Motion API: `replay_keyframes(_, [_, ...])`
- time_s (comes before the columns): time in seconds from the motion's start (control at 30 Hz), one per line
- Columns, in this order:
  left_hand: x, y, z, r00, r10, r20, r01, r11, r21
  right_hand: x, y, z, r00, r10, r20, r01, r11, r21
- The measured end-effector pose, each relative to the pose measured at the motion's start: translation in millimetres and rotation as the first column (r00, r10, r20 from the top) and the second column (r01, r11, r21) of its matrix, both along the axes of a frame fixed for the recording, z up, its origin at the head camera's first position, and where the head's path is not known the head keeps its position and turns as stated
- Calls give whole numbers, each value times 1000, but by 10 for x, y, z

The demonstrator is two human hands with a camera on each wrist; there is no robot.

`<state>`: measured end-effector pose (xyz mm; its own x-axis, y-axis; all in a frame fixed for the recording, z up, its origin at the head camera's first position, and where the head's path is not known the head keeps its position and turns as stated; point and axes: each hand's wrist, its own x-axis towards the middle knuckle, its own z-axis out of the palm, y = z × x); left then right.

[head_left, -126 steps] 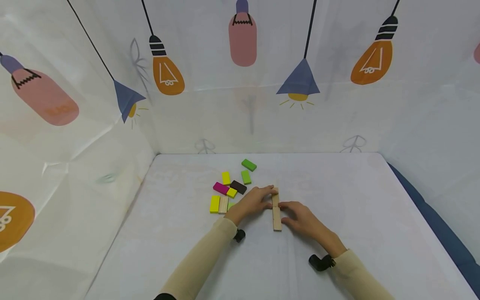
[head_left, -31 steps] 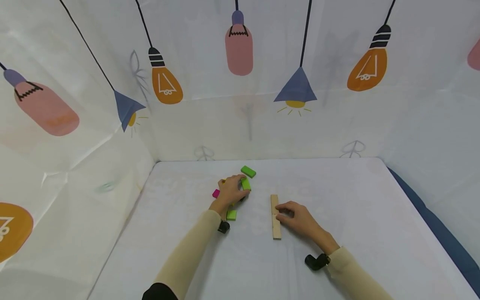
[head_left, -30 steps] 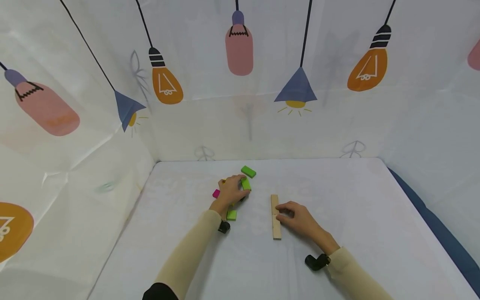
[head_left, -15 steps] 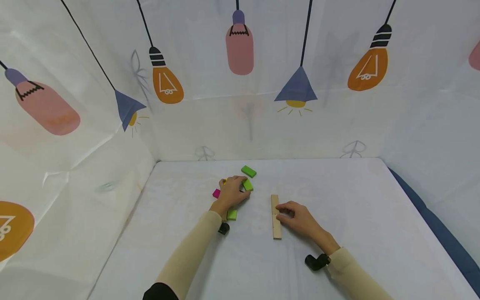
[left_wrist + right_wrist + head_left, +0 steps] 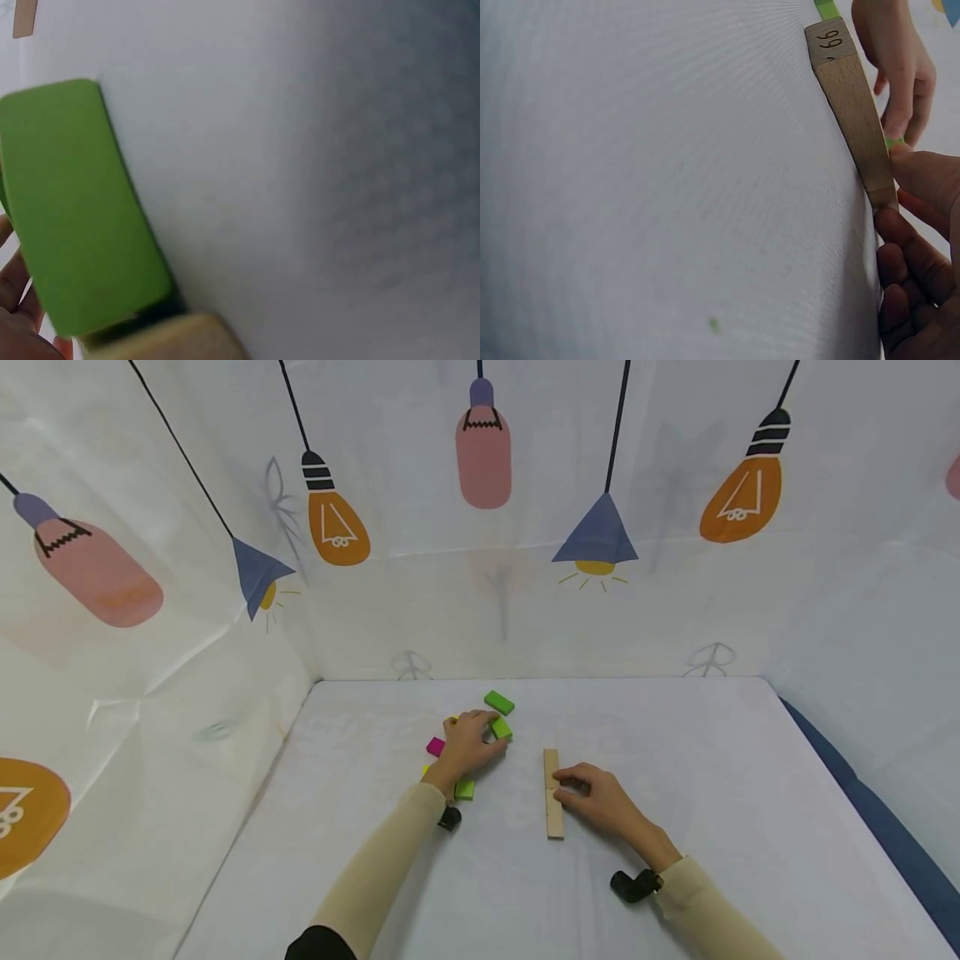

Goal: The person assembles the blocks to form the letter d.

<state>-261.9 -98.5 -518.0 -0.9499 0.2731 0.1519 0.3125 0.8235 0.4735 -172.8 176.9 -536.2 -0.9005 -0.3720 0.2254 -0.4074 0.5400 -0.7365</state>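
A small green block (image 5: 501,728) sits between the thumb and index finger of my left hand (image 5: 467,745), which pinches it on the white table (image 5: 675,743). Farther right lie two plain wooden blocks, a far one (image 5: 551,767) and a near one (image 5: 554,818), end to end in a straight line. My right hand (image 5: 603,797) rests beside them, thumb and index fingertips touching their right side around the joint. Engraved digits show on the near block's end (image 5: 828,39) in the right wrist view. Another green block (image 5: 75,202) fills the left of the left wrist view.
Another green block (image 5: 498,702) lies just beyond the left hand. A magenta block (image 5: 435,747) and a yellow one (image 5: 426,769) peek out from behind that hand, which hides other blocks. A wooden block (image 5: 172,341) shows at the bottom of the left wrist view. A lamp-patterned sheet (image 5: 420,602) hangs behind.
My left hand left the wooden blocks and went to the coloured pile. It has taken the green block and shifted it slightly right, turning it. The right hand keeps its place.
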Motion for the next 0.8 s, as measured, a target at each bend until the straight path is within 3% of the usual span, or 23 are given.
replay_keyframes(0.23, [-2,65,10,998,-63,23,62,997,48,-10,6,1,1000,-5,-18,5,1000,1])
replay_keyframes(0.4, [-27,115,1,991,-123,59,115,985,129,-10,5,12,1000,-11,-23,11,1000,8])
replay_keyframes(0.8, [-5,191,-70,979,-169,111,140,963,230,0,-18,-22,1000,-11,-3,11,1000,24])
